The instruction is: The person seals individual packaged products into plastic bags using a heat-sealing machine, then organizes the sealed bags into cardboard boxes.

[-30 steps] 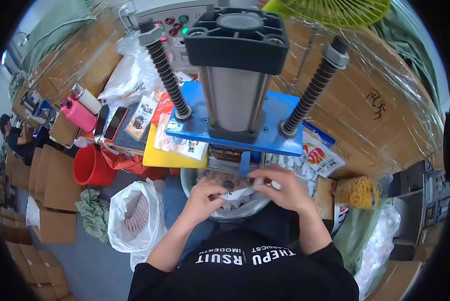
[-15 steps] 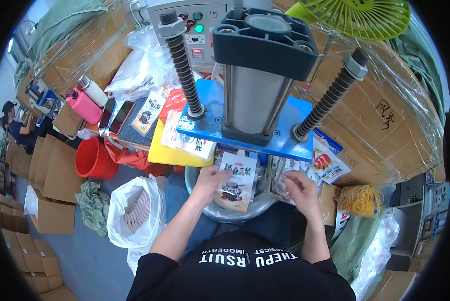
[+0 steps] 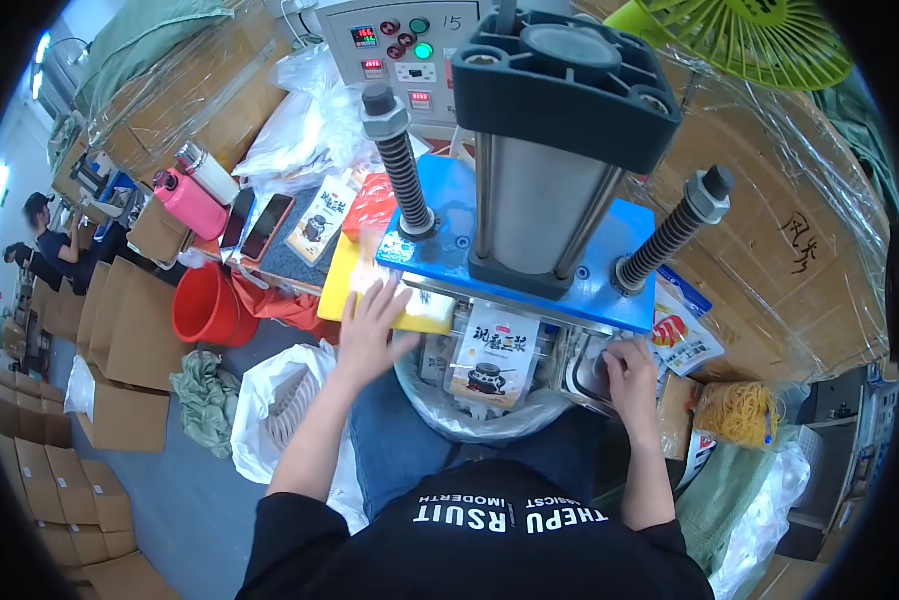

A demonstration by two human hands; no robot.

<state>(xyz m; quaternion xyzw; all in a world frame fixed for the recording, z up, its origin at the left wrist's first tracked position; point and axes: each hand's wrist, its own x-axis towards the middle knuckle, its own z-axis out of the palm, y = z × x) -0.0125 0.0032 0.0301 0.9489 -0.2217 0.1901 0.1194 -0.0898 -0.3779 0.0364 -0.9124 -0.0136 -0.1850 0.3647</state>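
Observation:
A white printed pouch (image 3: 496, 352) with a dark pot picture lies beneath the front edge of the blue press plate (image 3: 559, 285), above a tub (image 3: 439, 425) lined with clear plastic. My left hand (image 3: 371, 335) is off the pouch, fingers spread, over the front of the yellow pad (image 3: 339, 285), where more printed pouches lie. My right hand (image 3: 631, 378) is beside a clear-looking tray or mould (image 3: 584, 362) with a rounded rim, right of the pouch. Its fingers are curled together, and whatever they may grip is hidden.
Two springed posts and a cylinder (image 3: 539, 200) rise from the press. A control box (image 3: 399, 65) stands behind. At left are phones (image 3: 267, 228), a pink bottle (image 3: 189, 203), a red bucket (image 3: 209, 308) and a white bag (image 3: 269, 410). Yellow rubber bands (image 3: 737, 412) sit at right.
My left hand has let go of the pouch and moved left and up to the yellow pad. The pouch now lies under the press edge. My right hand's fingers have curled in more.

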